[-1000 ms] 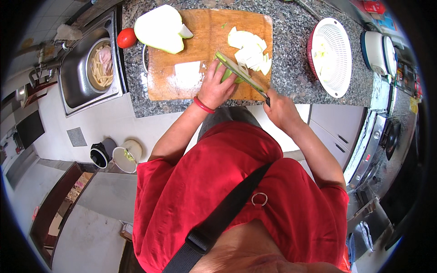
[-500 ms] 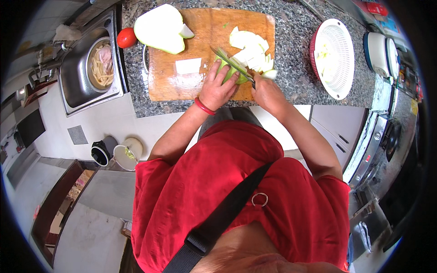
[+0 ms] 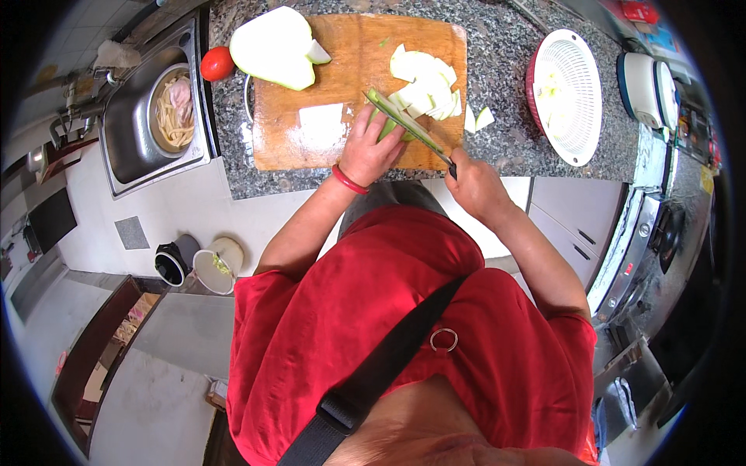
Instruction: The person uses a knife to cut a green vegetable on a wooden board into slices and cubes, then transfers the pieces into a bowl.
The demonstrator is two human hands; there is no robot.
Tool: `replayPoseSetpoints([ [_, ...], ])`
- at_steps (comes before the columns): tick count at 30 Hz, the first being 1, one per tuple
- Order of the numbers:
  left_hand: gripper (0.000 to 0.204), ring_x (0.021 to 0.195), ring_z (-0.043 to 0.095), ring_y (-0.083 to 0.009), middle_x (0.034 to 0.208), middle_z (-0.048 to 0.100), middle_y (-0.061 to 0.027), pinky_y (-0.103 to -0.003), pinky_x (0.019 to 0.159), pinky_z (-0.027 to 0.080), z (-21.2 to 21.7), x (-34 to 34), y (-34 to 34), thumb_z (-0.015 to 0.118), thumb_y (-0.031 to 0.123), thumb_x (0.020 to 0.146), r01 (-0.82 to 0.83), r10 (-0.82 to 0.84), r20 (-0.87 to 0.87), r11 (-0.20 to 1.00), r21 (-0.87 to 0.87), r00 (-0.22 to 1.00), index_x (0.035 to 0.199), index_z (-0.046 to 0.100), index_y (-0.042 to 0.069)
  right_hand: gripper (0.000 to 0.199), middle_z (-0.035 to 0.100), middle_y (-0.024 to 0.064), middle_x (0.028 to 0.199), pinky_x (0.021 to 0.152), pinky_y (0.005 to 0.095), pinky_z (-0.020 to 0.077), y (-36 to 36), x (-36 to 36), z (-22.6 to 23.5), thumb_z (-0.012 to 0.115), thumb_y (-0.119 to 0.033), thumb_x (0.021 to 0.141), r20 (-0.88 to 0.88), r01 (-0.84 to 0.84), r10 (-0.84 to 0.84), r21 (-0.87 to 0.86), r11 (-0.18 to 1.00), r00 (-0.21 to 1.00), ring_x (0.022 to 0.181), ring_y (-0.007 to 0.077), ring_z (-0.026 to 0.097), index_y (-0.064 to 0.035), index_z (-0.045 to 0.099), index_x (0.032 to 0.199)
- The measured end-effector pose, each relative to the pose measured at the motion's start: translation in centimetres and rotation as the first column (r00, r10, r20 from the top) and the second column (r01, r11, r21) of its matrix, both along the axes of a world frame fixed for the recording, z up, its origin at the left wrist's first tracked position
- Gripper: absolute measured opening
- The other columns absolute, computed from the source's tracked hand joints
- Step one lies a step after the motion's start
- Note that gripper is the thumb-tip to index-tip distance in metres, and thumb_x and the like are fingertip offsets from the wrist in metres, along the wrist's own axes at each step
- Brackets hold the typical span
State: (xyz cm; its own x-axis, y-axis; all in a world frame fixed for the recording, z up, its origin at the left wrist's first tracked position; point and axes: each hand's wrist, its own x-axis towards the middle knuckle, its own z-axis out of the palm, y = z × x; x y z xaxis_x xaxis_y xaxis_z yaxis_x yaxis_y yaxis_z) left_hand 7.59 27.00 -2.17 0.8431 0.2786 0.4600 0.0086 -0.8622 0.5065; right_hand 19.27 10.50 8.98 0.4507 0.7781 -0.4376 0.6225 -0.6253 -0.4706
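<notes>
A wooden cutting board (image 3: pixel 350 70) lies on the speckled granite counter (image 3: pixel 505 85). My left hand (image 3: pixel 371 147) presses a green-skinned melon piece (image 3: pixel 388 128) onto the board's near edge. My right hand (image 3: pixel 470 182) grips the handle of a knife (image 3: pixel 404 123), whose blade lies slanted across that piece. Pale cut slices (image 3: pixel 426 81) are heaped on the board's right part, two of them off the board. A large melon half (image 3: pixel 273 46) rests at the board's left corner, and a flat white piece (image 3: pixel 321 120) lies in the middle.
A red tomato (image 3: pixel 217 63) sits by the sink (image 3: pixel 128 147), which holds a bowl of noodles (image 3: pixel 175 109). A white and red colander (image 3: pixel 571 93) stands to the right, a white appliance (image 3: pixel 645 89) beyond it. Bins (image 3: pixel 217 264) stand on the floor.
My right hand with the knife has come in from the counter's front edge onto the board. The blade now lies across the piece under my left hand.
</notes>
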Motion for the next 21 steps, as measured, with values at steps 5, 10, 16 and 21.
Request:
replayPoseSetpoints([
  [5, 0.039, 0.11, 0.045, -0.0401, 0.11, 0.051, -0.0163, -0.044, 0.091, 0.045, -1.3, -0.3, 0.1, 0.074, 0.012, 0.065, 0.061, -0.059, -0.052, 0.998, 0.036, 0.997, 0.101, 0.061, 0.009, 0.023, 0.061, 0.0248, 0.075, 0.066, 0.0494, 0.0485, 0.6, -0.2, 0.2, 0.059, -0.012, 0.08, 0.004, -0.022, 0.022, -0.063, 0.998, 1.0, 0.074, 0.042, 0.061, 0.0023, 0.048, 0.094],
  [10, 0.036, 0.109, 0.046, -0.0398, 0.109, 0.052, -0.0158, -0.044, 0.088, 0.046, 0.0, -0.1, 0.2, 0.074, 0.012, 0.065, 0.018, -0.018, 0.008, 0.999, -0.036, 1.0, 0.099, 0.061, 0.008, 0.022, 0.062, 0.0259, 0.079, 0.068, 0.049, 0.0487, 1.6, 0.0, 0.0, 0.056, -0.012, 0.082, -0.008, 0.013, -0.014, -0.136, 0.991, 1.0, 0.077, 0.0427, 0.061, 0.003, 0.049, 0.096],
  [16, 0.039, 0.108, 0.046, -0.0409, 0.11, 0.049, -0.0167, -0.045, 0.09, 0.045, -0.6, -0.2, 0.2, 0.077, 0.013, 0.063, 0.034, -0.034, 0.014, 0.999, 0.0, 0.999, 0.099, 0.06, 0.009, 0.025, 0.061, 0.0295, 0.086, 0.075, 0.0492, 0.0475, 3.9, 0.9, -4.6, 0.052, -0.011, 0.082, -0.019, 0.064, -0.066, -0.082, 0.995, 0.998, 0.083, 0.0435, 0.06, 0.0056, 0.051, 0.1],
  [21, 0.043, 0.109, 0.046, -0.0408, 0.11, 0.049, -0.0161, -0.045, 0.091, 0.045, -0.5, -0.3, 0.1, 0.076, 0.013, 0.064, 0.007, -0.007, 0.008, 1.0, -0.009, 1.0, 0.103, 0.06, 0.011, 0.025, 0.059, 0.031, 0.089, 0.077, 0.0468, 0.0457, 3.6, 3.1, -4.7, 0.052, -0.013, 0.083, -0.17, 0.127, -0.126, -0.006, 0.992, 0.977, 0.088, 0.0435, 0.058, 0.0073, 0.052, 0.097],
])
